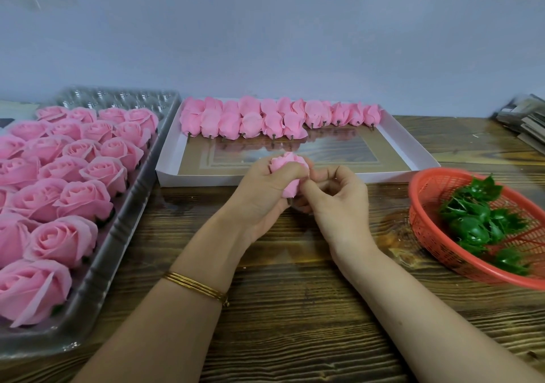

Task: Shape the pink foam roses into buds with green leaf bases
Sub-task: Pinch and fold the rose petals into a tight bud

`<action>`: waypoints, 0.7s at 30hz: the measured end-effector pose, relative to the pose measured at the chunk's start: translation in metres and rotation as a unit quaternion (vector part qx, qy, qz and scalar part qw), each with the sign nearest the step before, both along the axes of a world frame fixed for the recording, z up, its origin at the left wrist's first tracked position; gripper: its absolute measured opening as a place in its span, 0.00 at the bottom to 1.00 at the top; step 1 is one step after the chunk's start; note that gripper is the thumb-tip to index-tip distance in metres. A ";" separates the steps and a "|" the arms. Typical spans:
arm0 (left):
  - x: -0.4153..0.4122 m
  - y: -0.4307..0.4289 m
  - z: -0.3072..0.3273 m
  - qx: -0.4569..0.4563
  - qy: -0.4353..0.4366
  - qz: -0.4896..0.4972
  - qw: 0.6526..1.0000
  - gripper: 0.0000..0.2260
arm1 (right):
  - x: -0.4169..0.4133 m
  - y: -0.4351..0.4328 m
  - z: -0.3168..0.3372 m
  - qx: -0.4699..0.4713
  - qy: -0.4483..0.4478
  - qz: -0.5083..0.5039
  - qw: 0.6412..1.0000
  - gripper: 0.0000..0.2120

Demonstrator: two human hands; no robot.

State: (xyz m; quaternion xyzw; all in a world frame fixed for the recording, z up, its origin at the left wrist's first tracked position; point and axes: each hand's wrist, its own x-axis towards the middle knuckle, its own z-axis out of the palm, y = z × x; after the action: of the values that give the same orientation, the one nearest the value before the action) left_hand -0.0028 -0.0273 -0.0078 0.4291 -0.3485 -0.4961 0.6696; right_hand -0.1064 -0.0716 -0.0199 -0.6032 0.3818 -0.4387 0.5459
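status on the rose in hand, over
Left hand grips pink foam rose; right hand pinches its lower side. Green leaf bases in red basket. Nothing in the way.

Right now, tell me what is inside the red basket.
Inside the red basket lies a loose pile of green leaf bases. Bare mesh shows around them. Whatever sits beneath the pile is covered, and the basket's right side runs out of frame.

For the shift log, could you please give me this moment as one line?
left hand: grips pink foam rose | right hand: pinches same rose | green leaf bases: in red basket
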 end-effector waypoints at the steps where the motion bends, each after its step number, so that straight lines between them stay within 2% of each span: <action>1: 0.000 0.000 0.000 0.000 0.003 -0.002 1.000 0.06 | 0.000 0.001 0.001 -0.005 0.000 -0.002 1.000 0.08; 5: 0.002 -0.001 -0.002 0.006 0.004 0.022 1.000 0.07 | -0.001 0.001 0.003 0.000 -0.020 0.002 1.000 0.10; 10: 0.001 -0.003 -0.003 0.005 -0.003 0.102 0.995 0.03 | -0.001 0.001 0.004 0.002 -0.027 0.008 1.000 0.12; 13: 0.001 -0.002 -0.002 0.010 -0.016 0.130 0.991 0.06 | 0.002 0.003 0.004 0.001 -0.014 0.048 0.999 0.16; 17: -0.001 0.001 0.001 0.020 -0.065 0.149 0.986 0.06 | 0.002 0.008 0.006 -0.010 -0.015 0.082 0.996 0.17; 21: -0.004 0.006 0.002 -0.004 -0.174 0.155 0.973 0.05 | -0.001 0.001 0.011 0.075 -0.101 0.070 0.990 0.13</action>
State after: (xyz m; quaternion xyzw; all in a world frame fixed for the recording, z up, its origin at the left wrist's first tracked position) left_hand -0.0073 -0.0213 -0.0060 0.5550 -0.3905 -0.3030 0.6691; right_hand -0.1076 -0.0704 -0.0086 -0.5385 0.3138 -0.4280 0.6545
